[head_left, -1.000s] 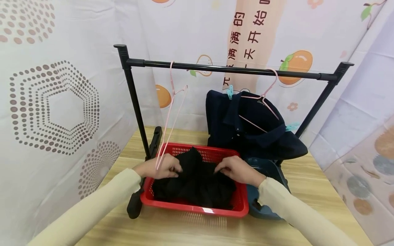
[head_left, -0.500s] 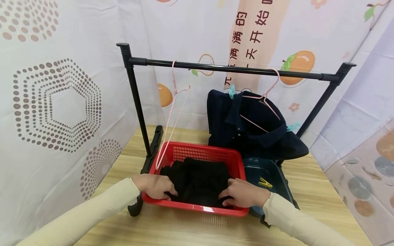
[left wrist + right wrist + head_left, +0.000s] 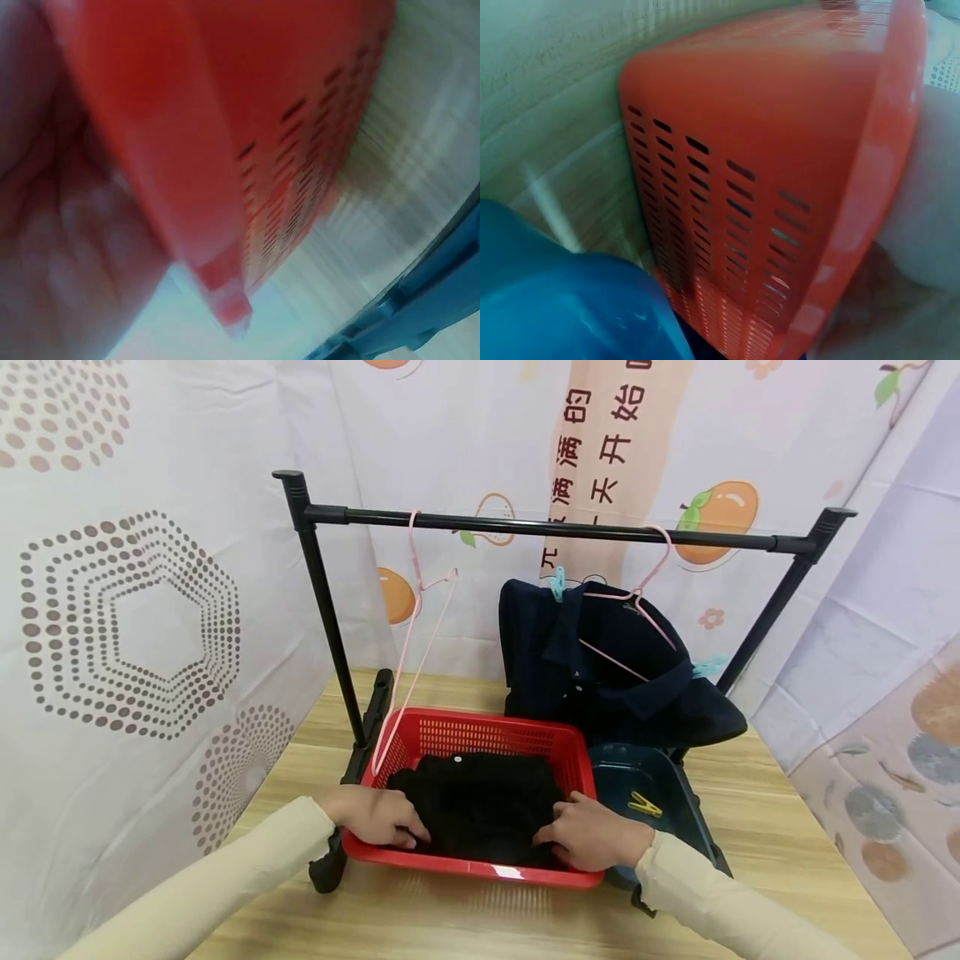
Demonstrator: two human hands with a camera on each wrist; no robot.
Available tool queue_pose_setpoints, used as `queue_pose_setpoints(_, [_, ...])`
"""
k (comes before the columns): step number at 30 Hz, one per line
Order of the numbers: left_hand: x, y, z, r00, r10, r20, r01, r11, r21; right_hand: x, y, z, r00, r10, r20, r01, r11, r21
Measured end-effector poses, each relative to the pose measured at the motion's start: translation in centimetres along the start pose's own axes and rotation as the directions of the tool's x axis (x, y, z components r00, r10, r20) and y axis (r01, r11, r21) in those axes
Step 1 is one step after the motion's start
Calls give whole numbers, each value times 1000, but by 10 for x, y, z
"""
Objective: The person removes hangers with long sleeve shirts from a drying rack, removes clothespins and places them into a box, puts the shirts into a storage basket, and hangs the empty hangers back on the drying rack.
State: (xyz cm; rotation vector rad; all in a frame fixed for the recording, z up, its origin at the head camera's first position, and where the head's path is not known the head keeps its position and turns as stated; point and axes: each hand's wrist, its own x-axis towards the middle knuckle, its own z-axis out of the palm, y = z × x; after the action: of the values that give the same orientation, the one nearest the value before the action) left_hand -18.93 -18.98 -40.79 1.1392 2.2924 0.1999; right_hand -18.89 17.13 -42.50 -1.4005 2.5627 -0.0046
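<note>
A black garment (image 3: 472,802) lies bunched in the red basket (image 3: 480,865), a small white button showing near its far edge. My left hand (image 3: 378,817) reaches over the basket's near left corner, its curled fingers gripping the cloth. At the near right corner my right hand (image 3: 592,833) holds the cloth, some fingertips hidden in its folds. In the left wrist view, the palm (image 3: 82,247) lies along the basket rim (image 3: 180,195). The right wrist view shows mostly the basket's slotted side (image 3: 727,187).
A black rack (image 3: 525,526) stands over the basket. An empty pink hanger (image 3: 408,652) dangles at left, its lower end overlapping the basket. Navy shirt (image 3: 555,635) hangs at right with light-blue clips (image 3: 557,585). Below it, a dark-blue basin (image 3: 626,768) holds a yellow clip (image 3: 645,804).
Both hands have come down and nearer from mid-basket to its near corners. The garment, earlier raised in a peak, lies flatter; its button has come into view.
</note>
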Motion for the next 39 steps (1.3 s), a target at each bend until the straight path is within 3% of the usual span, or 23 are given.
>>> queue_pose_setpoints(3, [-8, -8, 1, 984, 97, -151, -111, 990, -88, -1, 3, 0, 999, -6, -47, 10, 997, 76])
queue_pose_setpoints(6, [-18, -13, 2, 951, 121, -286, -174, 970, -167, -4, 9, 0, 995, -3, -104, 26, 977, 213])
queue_pose_setpoints(9, [-29, -18, 2, 916, 70, -396, -168, 962, -217, -7, 15, -3, 987, 16, -157, 35, 948, 316])
queue_pose_setpoints(13, [-41, -25, 3, 851, 6, -526, -143, 965, -220, -14, 20, -8, 974, 40, -221, 36, 944, 328])
queue_pose_setpoints(16, [-49, -29, 4, 808, -44, -587, -116, 966, -232, -19, 23, -12, 962, 47, -268, 43, 946, 320])
queue_pose_setpoints(18, [-53, -31, 5, 794, -77, -603, -92, 965, -244, -23, 25, -14, 953, 49, -298, 51, 946, 320])
queue_pose_setpoints(21, [-60, -34, 8, 792, -120, -598, -61, 960, -274, -29, 28, -16, 939, 51, -340, 63, 947, 315])
queue_pose_setpoints(26, [-72, -39, 14, 811, -181, -556, -17, 943, -333, -38, 33, -21, 913, 61, -403, 71, 950, 304])
queue_pose_setpoints(29, [-78, -42, 17, 830, -226, -510, 5, 917, -399, -43, 36, -25, 896, 69, -439, 76, 950, 303])
queue_pose_setpoints(35, [-88, -46, 26, 887, -308, -345, 57, 814, -578, -51, 39, -30, 874, 92, -477, 72, 947, 314])
queue_pose_setpoints(39, [-87, -50, 33, 909, -306, -283, 46, 748, -662, -57, 41, -31, 864, 89, -496, 77, 949, 305])
